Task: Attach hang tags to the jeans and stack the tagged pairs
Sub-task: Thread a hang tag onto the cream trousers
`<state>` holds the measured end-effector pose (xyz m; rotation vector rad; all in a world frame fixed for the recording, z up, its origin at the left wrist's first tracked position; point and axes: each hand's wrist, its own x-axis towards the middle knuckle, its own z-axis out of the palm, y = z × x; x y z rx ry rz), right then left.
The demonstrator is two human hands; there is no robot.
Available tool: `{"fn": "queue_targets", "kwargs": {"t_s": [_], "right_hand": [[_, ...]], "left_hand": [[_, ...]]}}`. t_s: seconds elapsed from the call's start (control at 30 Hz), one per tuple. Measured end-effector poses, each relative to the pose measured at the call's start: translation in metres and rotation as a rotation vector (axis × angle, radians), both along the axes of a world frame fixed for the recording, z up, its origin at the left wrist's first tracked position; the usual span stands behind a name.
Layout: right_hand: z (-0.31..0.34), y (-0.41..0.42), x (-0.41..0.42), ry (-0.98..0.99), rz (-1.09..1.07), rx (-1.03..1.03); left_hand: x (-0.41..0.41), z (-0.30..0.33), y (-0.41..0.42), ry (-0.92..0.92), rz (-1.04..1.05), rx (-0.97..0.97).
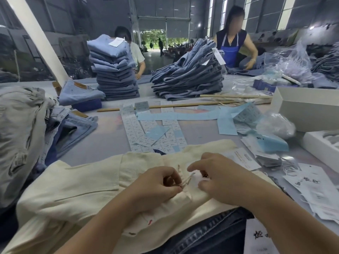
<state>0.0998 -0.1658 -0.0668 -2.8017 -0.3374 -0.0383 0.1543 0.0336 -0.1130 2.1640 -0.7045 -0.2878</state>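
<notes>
A cream pair of jeans (77, 186) lies folded at the table's near edge. My left hand (156, 187) pinches a thin pale tag string (186, 181) over its waistband. My right hand (218, 178) hovers just to the right, fingers curled, thumb and forefinger close to the string's other end; what it holds is too small to tell. White hang tags (317, 187) lie loose on the right. A tall neat stack of blue jeans (115, 70) with a tag on top stands at the far side.
Strips of white and blue sticker labels (156, 132) cover the table's middle. A heap of pale jeans (20, 136) sits left, a sloping blue pile (190, 76) far centre, white boxes (308, 110) right. Two people work across the table.
</notes>
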Motion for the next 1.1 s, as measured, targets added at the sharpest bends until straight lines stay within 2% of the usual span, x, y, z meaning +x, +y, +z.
{"fn": "queue_targets", "kwargs": {"t_s": [0.17,0.33,0.5,0.6,0.7,0.83,1.1], "right_hand": [[-0.016,0.007,-0.003,-0.127,-0.018,-0.083],[-0.021,0.003,-0.008,-0.242,-0.001,0.002],[-0.017,0.002,-0.006,-0.216,-0.020,0.027],[-0.005,0.002,0.005,-0.183,-0.042,0.170],[0.002,0.009,0.015,-0.239,-0.062,0.286],[-0.014,0.014,0.012,-0.235,-0.076,0.312],[-0.025,0.012,0.008,-0.282,-0.023,0.255]], "left_hand": [[-0.005,-0.007,0.002,-0.063,0.089,-0.080],[-0.011,-0.011,0.003,-0.116,0.144,-0.090],[-0.006,0.008,-0.007,-0.047,0.089,0.002],[-0.002,0.023,-0.021,-0.060,0.032,0.051],[-0.005,0.020,-0.033,-0.102,0.059,-0.050],[-0.009,0.002,-0.027,0.006,0.173,-0.346],[-0.008,-0.004,-0.024,0.069,0.241,-0.496]]}}
